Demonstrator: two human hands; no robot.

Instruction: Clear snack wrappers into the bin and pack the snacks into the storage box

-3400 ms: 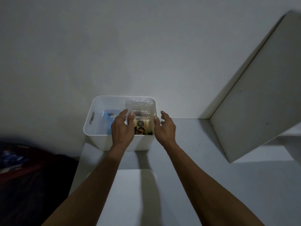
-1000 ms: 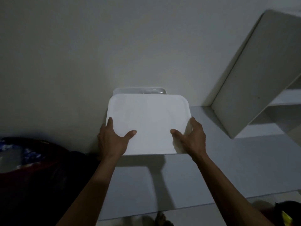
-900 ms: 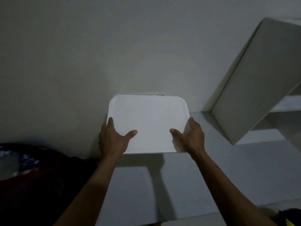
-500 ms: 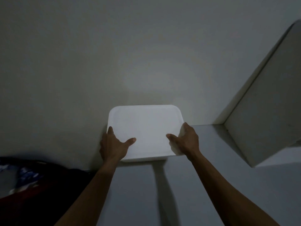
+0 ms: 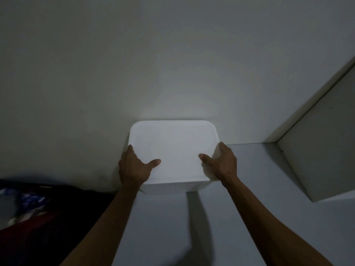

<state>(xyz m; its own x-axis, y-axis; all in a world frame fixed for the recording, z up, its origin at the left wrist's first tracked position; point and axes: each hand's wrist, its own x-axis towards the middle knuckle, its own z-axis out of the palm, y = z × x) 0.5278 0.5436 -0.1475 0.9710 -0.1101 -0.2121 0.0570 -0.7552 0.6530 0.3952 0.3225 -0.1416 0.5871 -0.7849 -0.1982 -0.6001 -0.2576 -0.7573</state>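
The lid (image 5: 173,150) lies on the box (image 5: 172,187), which stands on the table (image 5: 240,217) against the wall (image 5: 153,64). The left hand (image 5: 134,167) grips the lid's left edge, the right hand (image 5: 221,164) its right edge. A shelf unit (image 5: 322,150) stands to the right, a bin (image 5: 28,217) lower left.

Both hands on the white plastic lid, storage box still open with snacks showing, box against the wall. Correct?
Not quite. The head view shows the white plastic lid covering the white storage box; no snacks show. The rest holds: left hand and right hand grip the lid's sides, and the box is against the wall.
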